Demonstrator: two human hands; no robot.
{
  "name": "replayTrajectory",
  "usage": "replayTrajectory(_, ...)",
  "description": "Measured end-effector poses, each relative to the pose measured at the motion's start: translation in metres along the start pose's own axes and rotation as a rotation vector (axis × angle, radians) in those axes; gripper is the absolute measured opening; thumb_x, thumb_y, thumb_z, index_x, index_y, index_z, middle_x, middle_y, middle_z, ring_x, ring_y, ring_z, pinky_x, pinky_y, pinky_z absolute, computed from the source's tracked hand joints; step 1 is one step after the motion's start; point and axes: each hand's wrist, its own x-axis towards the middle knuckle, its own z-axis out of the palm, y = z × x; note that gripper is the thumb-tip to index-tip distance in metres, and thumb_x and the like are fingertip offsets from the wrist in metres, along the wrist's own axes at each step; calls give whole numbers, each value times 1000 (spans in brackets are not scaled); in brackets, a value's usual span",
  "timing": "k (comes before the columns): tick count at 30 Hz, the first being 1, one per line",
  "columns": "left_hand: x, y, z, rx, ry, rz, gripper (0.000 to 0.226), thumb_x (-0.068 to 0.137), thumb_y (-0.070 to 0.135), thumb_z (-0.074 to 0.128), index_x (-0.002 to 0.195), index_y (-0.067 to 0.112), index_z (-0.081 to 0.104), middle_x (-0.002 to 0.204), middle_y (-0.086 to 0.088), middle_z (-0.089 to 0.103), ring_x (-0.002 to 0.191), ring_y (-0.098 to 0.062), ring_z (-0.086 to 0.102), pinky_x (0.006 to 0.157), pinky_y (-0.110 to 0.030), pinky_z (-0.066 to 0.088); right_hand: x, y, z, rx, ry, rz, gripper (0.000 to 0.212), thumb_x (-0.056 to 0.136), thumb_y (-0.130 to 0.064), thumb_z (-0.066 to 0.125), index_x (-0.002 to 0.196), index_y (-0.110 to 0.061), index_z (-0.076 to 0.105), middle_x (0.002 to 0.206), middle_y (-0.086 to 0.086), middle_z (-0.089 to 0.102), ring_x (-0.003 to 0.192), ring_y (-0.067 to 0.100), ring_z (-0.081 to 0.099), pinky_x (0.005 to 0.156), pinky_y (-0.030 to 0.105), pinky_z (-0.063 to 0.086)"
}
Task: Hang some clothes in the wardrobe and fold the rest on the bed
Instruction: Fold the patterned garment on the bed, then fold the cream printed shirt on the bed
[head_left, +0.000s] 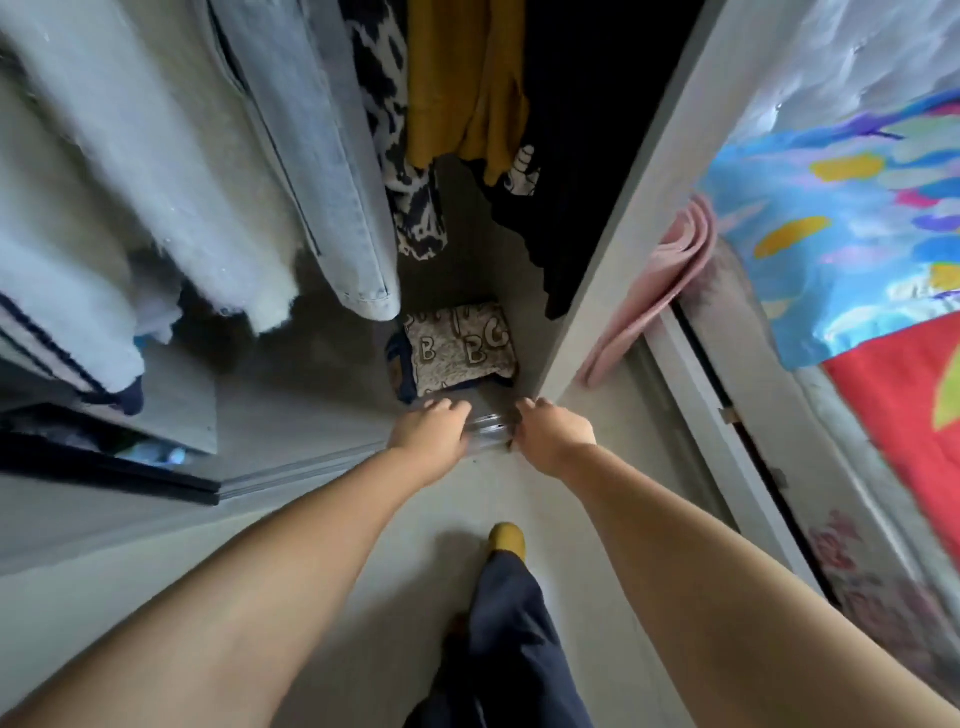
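Grey wardrobe (613, 260) fills most of our view, its door standing open and its hanging garments crowding the upper half: a fluffy white coat (104, 171), pale denim jeans (322, 171), a black-and-white patterned piece (400, 130), a mustard top (467, 83) and a black garment (566, 182). To the right lies the bed (893, 415) under a bright cover, with a pink cloth (660, 280) draped beside the wardrobe's edge. On the wardrobe floor sits a folded lettered garment (462, 353), a soft, light bundle, and just in front of it we hold a folded grey garment (485, 428), blurred in the frame. It looks limp and light, not slippery and not fragile, so our judgement is that it keeps its fold only if we carry it from both ends at once, palms under or fingers round the outer edges, rather than pinching a corner. Our left hand (431, 431) curls over its left end and our right hand (556, 431) curls over its right end, both seeming to grip it, though the fingertips are hidden. Smallest of all, a yellow slipper (506, 540) shows below on the floor.
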Motion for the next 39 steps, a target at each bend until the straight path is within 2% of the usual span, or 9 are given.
replayTrajectory(6, -33, 77, -40, 54, 34, 134, 32, 98, 35, 42, 124, 18, 50, 119, -4, 55, 113, -26, 52, 78, -36, 46, -80, 48, -32, 92, 73, 138, 36, 100, -30, 34, 129, -14, 48, 123, 14, 59, 107, 33, 58, 74, 33, 41)
replayTrajectory(11, -22, 170, -51, 30, 23, 310, 36, 98, 35, 42, 130, 18, 49, 122, -5, 57, 113, -28, 54, 84, -36, 47, -141, 124, -55, 145, 92, 320, 28, 98, -26, 38, 113, -12, 57, 117, 12, 62, 106, 31, 60, 72, 29, 40)
replayTrajectory(16, -16, 291, -55, 88, -2, 502, 39, 97, 38, 41, 132, 21, 47, 123, -1, 57, 113, -26, 55, 85, -35, 45, -219, 227, -62, 223, 123, 541, 27, 98, -24, 36, 110, -12, 57, 111, 8, 62, 98, 29, 60, 72, 32, 44)
replayTrajectory(19, -13, 362, -53, 111, -12, 590, 38, 97, 37, 40, 130, 20, 48, 122, -1, 59, 111, -25, 56, 85, -35, 46, -264, 287, -55, 249, 113, 641, 26, 98, -18, 35, 115, -12, 54, 110, 6, 63, 89, 26, 58, 66, 35, 47)
replayTrajectory(23, -16, 467, -39, 165, -41, 704, 38, 99, 34, 39, 132, 17, 46, 124, -4, 59, 110, -26, 57, 84, -37, 47, -325, 373, -44, 354, 159, 776, 34, 100, -17, 32, 132, -12, 41, 110, 6, 61, 83, 23, 56, 66, 35, 49)
replayTrajectory(26, -21, 524, -27, 246, -48, 806, 37, 100, 35, 38, 131, 15, 45, 122, -5, 59, 107, -26, 58, 84, -41, 49, -360, 420, -37, 367, 165, 839, 44, 101, -17, 31, 145, -13, 30, 119, 9, 60, 91, 25, 59, 66, 34, 48)
replayTrajectory(33, -22, 636, 2, 346, -98, 956, 37, 101, 34, 39, 130, 12, 45, 116, -7, 62, 96, -27, 62, 75, -41, 52, -421, 506, -15, 387, 123, 926, 45, 101, -20, 34, 146, -12, 32, 135, 11, 52, 111, 30, 58, 86, 38, 50)
replayTrajectory(35, -16, 661, 10, 368, -107, 992, 37, 101, 34, 39, 130, 13, 46, 115, -6, 63, 94, -26, 62, 71, -39, 51, -432, 526, -10, 454, 197, 1000, 44, 99, -24, 36, 142, -16, 38, 128, 14, 57, 111, 34, 58, 86, 39, 47)
replayTrajectory(39, 7, 712, 26, 410, -151, 1042, 40, 101, 35, 38, 135, 15, 44, 115, -4, 63, 93, -24, 62, 66, -36, 51, -437, 570, -1, 513, 162, 1034, 48, 102, -26, 32, 148, -16, 26, 133, 14, 52, 113, 33, 55, 81, 36, 48)
